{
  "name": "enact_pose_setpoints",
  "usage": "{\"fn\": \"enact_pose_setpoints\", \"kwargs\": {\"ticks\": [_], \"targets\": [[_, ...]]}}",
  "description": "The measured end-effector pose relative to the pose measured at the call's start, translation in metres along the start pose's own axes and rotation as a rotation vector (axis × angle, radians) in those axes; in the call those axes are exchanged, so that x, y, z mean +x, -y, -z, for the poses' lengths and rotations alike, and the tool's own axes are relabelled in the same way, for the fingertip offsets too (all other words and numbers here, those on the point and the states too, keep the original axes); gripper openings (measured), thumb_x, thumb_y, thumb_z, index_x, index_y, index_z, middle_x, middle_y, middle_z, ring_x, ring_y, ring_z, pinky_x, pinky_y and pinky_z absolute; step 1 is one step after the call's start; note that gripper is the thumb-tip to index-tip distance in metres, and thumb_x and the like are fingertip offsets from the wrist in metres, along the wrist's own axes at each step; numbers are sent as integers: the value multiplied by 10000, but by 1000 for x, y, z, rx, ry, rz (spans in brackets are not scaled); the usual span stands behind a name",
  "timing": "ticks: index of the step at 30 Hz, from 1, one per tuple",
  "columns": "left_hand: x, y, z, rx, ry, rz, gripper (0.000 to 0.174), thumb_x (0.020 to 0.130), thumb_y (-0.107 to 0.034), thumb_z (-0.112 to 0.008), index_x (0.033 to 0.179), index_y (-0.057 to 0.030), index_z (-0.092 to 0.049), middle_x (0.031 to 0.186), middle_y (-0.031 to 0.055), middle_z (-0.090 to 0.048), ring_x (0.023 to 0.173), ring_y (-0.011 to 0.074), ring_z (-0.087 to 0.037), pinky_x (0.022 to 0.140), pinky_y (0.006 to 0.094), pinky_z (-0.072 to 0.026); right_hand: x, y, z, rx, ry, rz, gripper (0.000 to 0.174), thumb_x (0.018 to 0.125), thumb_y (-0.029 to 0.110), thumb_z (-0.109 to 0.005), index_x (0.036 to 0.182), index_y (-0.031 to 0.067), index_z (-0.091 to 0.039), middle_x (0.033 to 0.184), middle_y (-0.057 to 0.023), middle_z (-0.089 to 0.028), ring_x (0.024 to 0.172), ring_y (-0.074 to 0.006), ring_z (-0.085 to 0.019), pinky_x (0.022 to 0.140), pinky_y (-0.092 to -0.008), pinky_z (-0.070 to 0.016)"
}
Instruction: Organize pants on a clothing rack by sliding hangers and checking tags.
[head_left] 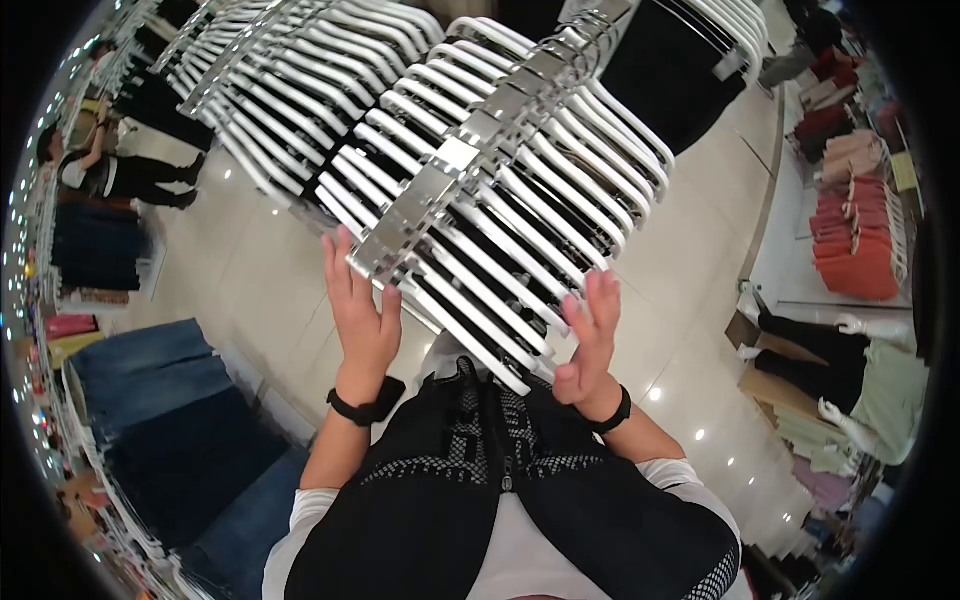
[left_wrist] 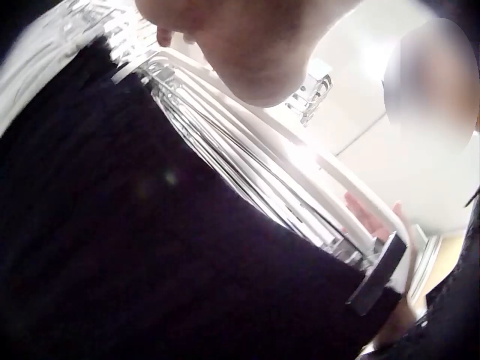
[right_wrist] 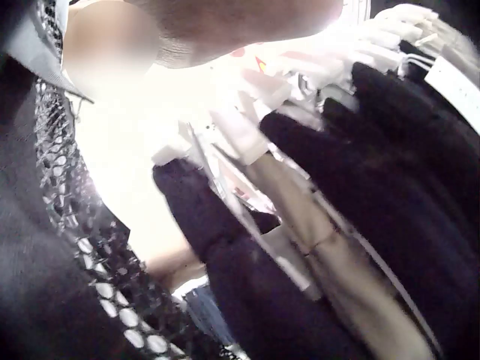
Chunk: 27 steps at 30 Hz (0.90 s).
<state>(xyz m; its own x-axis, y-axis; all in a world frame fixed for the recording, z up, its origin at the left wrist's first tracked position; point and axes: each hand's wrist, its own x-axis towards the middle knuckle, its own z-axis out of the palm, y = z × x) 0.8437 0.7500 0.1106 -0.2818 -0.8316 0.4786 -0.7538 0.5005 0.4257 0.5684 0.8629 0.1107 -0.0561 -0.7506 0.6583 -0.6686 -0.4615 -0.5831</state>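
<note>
glossy floor (head_left: 250,270) left open beside chrome rail (head_left: 450,160); white hangers (head_left: 500,290) flanked by left hand (head_left: 360,310), right hand (head_left: 590,340), fingers straight.

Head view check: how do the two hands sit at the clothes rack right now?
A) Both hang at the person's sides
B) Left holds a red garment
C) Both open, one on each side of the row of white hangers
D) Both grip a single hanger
C: the left hand and right hand are raised with straight fingers, flanking the row of white hangers on the chrome rail.
</note>
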Motion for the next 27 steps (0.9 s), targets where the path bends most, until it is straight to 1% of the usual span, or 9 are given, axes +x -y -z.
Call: {"fn": "enact_pose_setpoints", "kwargs": {"ticks": [2, 3, 6, 10, 15, 19, 22, 23, 27], "targets": [[9, 3, 8, 82, -17, -61, 476, 1048, -364, -552, 1386, -30, -526, 1608, 178, -399, 1483, 492, -325, 1168, 558, -317, 5, 12, -6, -38, 175, 51, 604, 1032, 475, -399, 1420, 64, -611, 1527, -208, -511, 1481, -395, -380, 1234, -532, -139], [12, 3, 11, 53, -41, -65, 459, 1025, -411, -587, 1278, -30, -554, 1554, 158, -477, 1468, 488, -349, 1144, 568, -336, 9, 15, -9, -66, 212, 17, 593, 1026, 466, -413, 1415, 69, -617, 1520, -200, -522, 1472, -389, -393, 1232, -531, -144], [17, 16, 19, -18, 5, -107, 463, 1020, -419, -582, 1290, -44, -557, 1523, 157, -511, 1461, 468, -368, 1149, 574, -331, 14, 14, -12, -85, 186, -10, 571, 1013, 444, -449, 1401, 64, -627, 1511, -183, -535, 1456, -373, -418, 1233, -522, -169], [44, 27, 26, -16, 29, -201, 545, 1054, -452, -466, 1383, -28, -564, 1417, 150, -572, 1397, 396, -456, 1192, 576, -286, 2, 19, -1, -76, 182, 10, 579, 1028, 466, -445, 1398, 59, -625, 1494, -180, -551, 1445, -371, -434, 1232, -521, -184], [73, 48, 21, -60, 23, -297, 384, 1004, -363, -522, 1134, -50, -703, 1232, 142, -641, 1267, 388, -533, 1153, 542, -360, -7, 32, -9, -133, 268, -69, 637, 1034, 557, -422, 1376, 66, -642, 1466, -166, -577, 1423, -383, -458, 1214, -522, -232], [83, 73, 24, -98, 90, -337, 417, 1021, -408, -507, 1105, -51, -705, 1173, 117, -651, 1207, 390, -549, 1127, 535, -373, -8, 43, -12, -147, 239, -102, 651, 1028, 573, -421, 1378, 69, -639, 1469, -181, -571, 1419, -399, -456, 1202, -533, -249], [108, 69, 16, -131, 22, -438, 408, 948, -457, -628, 1079, -79, -706, 1097, 89, -648, 1126, 331, -557, 1120, 528, -373, -10, 50, -19, -221, 149, -186, 649, 1029, 578, -410, 1377, 81, -642, 1479, -194, -558, 1417, -404, -457, 1189, -548, -264], [112, 72, 12, -165, 42, -476, 429, 956, -475, -613, 1091, -81, -716, 1066, 84, -648, 1080, 312, -562, 1104, 511, -381, -8, 54, -19, -267, 140, -226, 666, 1031, 595, -388, 1374, 84, -644, 1486, -193, -551, 1419, -404, -455, 1187, -548, -267], [117, 95, 13, -192, 135, -541, 487, 946, -469, -632, 1215, -71, -713, 1148, 97, -661, 1106, 315, -568, 1055, 485, -418, -1, 62, -23, -390, 129, -309, 726, 1026, 640, -360, 1367, 66, -645, 1484, -210, -550, 1424, -409, -449, 1188, -549, -269]]}}
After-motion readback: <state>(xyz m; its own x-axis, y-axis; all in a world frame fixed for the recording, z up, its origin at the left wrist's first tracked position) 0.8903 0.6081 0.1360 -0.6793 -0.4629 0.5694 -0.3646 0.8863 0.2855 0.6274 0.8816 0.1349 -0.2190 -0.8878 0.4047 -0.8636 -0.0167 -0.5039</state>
